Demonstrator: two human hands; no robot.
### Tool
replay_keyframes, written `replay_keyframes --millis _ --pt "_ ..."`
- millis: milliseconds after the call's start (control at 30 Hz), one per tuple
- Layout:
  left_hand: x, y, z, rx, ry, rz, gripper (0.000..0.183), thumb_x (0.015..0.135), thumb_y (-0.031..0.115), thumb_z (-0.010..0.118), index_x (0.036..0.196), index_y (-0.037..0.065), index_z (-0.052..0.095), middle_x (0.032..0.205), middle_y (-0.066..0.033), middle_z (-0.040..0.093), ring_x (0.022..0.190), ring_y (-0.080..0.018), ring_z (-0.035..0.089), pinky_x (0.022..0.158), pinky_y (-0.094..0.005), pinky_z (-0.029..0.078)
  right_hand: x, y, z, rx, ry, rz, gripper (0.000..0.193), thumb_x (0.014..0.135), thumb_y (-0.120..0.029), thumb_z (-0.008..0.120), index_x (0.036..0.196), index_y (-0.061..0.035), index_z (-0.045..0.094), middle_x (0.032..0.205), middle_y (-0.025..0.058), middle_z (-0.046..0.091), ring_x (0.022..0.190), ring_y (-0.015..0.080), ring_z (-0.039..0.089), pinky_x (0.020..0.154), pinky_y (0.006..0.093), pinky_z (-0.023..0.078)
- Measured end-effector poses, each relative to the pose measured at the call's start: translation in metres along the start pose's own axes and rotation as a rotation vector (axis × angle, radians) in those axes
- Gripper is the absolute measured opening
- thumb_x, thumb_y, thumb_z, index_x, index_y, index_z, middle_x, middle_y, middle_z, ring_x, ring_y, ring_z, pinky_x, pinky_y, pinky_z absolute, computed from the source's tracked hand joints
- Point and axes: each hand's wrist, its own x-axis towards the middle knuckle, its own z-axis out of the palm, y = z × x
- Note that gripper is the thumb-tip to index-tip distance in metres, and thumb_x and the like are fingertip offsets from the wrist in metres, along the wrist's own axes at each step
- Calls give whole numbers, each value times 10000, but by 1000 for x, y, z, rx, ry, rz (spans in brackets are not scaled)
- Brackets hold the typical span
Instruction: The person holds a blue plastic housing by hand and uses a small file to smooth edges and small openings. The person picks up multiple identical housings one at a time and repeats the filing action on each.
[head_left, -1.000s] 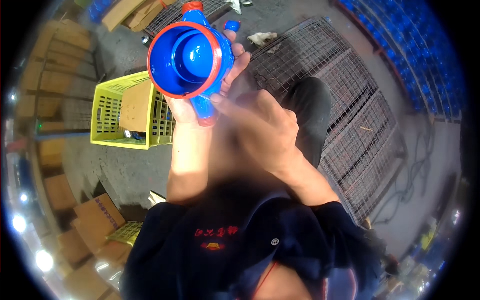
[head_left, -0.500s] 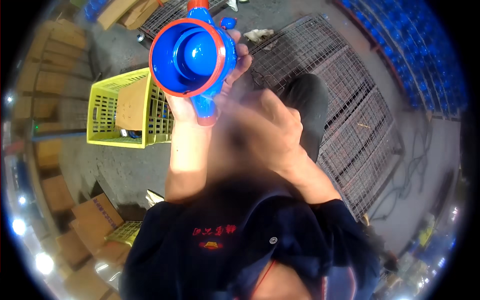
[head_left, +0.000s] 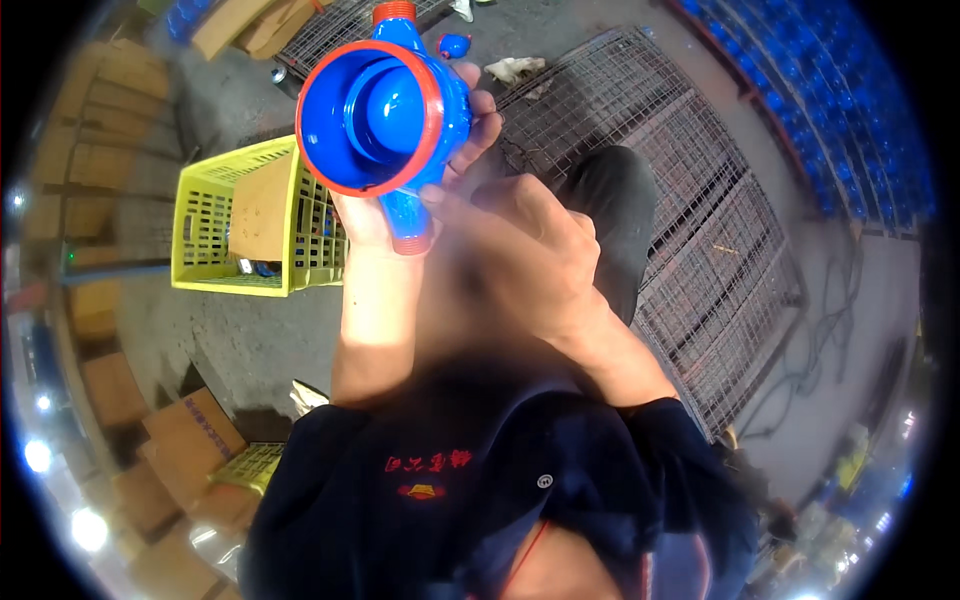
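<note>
A blue water meter body [head_left: 330, 110] with a red-edged round mouth and red threaded pipe ends is held up, its wide mouth facing me. My left hand [head_left: 365, 215] grips it from beneath and behind; the fingertips show at its right side. Just right of the lower pipe end is my right hand [head_left: 560, 250], partly smeared. One finger stretches toward the body and its tip appears to touch near the base of that pipe; the other fingers look bent. I see nothing held in this hand.
A yellow plastic crate [head_left: 235, 285] with a cardboard piece [head_left: 260, 215] inside stands on the floor at left. Wire mesh racks [head_left: 690, 220] lie at right, near my knee [head_left: 620, 200]. Many blue parts [head_left: 820, 100] fill the far right. A small blue piece [head_left: 454, 46] lies beyond the body.
The meter body has tipped or shifted very slightly. The right hand's fingertip shows more sharply by the lower pipe; the left hand keeps its grip.
</note>
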Motion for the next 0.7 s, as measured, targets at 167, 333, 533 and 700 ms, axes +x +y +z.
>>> replay_keyframes --millis 167,333,533,700 --pt "2 -5 -1 115 85 18 670 981 415 554 1381 -93 378 1324 -310 490 1135 -404 593 1026 -475 535 -6 7 0 46 -22 27 597 660 10 710 1184 -275 732 745 -8 489 548 116 541 456 247 459" --pt "4 -5 -7 102 60 -32 653 978 414 556 1375 -80 400 1332 -313 477 1138 -408 591 1022 -484 535 -9 13 6 171 64 15 624 642 -18 722 1198 -300 725 685 16 377 464 121 464 387 269 416" --pt "-2 -6 0 34 103 -65 639 961 410 583 1379 -48 429 1345 -317 459 1147 -414 586 1023 -490 533 -11 17 0 79 41 -58 622 645 -16 723 1203 -290 721 715 18 405 475 131 494 403 279 443" --pt "2 -7 -3 27 97 -99 705 958 451 579 1387 -79 399 1308 -322 495 1120 -406 606 1009 -472 545 0 12 -1 25 23 -37 635 629 5 727 1194 -285 726 703 12 414 490 129 507 413 278 451"
